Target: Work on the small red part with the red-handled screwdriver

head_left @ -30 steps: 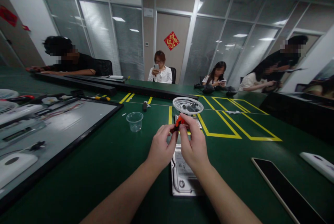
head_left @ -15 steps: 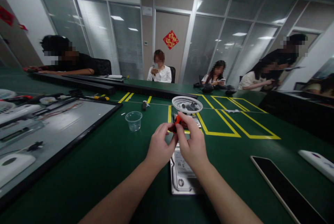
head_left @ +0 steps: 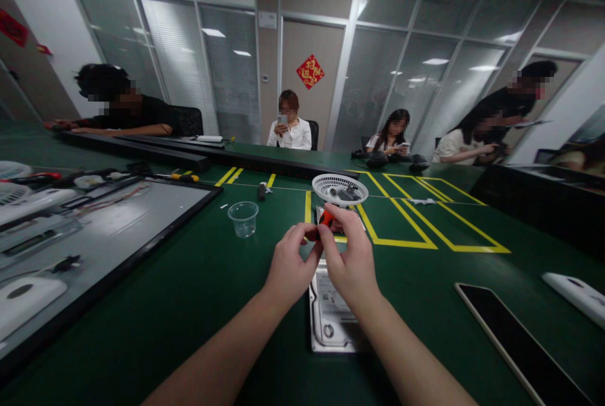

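Observation:
My left hand and my right hand meet above the green table, fingers pinched together on a small red and black tool. Directly below them lies a silver hard drive, partly hidden by my right wrist. Just beyond my fingertips sits a white round slotted basket with small dark parts inside. A clear plastic cup stands to the left of my hands.
A black-framed grey board with white devices and tools fills the left. Yellow tape rectangles mark the table at the right. A dark phone and a white device lie near right. Several people sit at the far side.
My hands have barely moved; the fingers shifted slightly around the red tool and the view swayed a little.

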The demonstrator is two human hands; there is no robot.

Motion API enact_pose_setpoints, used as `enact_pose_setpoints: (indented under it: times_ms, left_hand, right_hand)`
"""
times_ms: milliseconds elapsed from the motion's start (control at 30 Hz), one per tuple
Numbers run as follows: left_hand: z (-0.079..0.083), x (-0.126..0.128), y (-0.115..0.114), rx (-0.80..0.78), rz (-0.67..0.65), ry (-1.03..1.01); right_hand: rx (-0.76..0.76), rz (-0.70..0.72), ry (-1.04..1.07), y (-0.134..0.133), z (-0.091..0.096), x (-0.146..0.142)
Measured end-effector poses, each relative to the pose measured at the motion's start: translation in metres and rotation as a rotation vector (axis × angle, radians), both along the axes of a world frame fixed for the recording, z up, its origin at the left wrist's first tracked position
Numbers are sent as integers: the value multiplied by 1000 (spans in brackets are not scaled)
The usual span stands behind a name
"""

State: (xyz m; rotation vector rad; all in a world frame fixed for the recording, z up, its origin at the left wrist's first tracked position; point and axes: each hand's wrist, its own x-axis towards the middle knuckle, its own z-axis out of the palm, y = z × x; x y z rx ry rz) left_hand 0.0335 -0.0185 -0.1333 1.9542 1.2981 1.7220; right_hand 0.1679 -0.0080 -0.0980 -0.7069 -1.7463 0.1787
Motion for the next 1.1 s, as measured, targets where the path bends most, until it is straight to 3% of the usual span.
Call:
enact_pose_setpoints:
  times_ms: [200,367,600,1100]
  left_hand:
    - [-2,-1,1,-1,-57,-18]
    - [-4,-2,6,-90,-92,-84]
    - [-9,-3,13,-162,-181,-215]
    - [-3,-3,10,-106,-139,-207]
  right_hand:
    - [-94,63,61,3,-4,1]
    - [-136,44,88,8,-7,3]
    - [-284,213,209,12,-7,2]
    - [-270,208,216,13,-7,1]
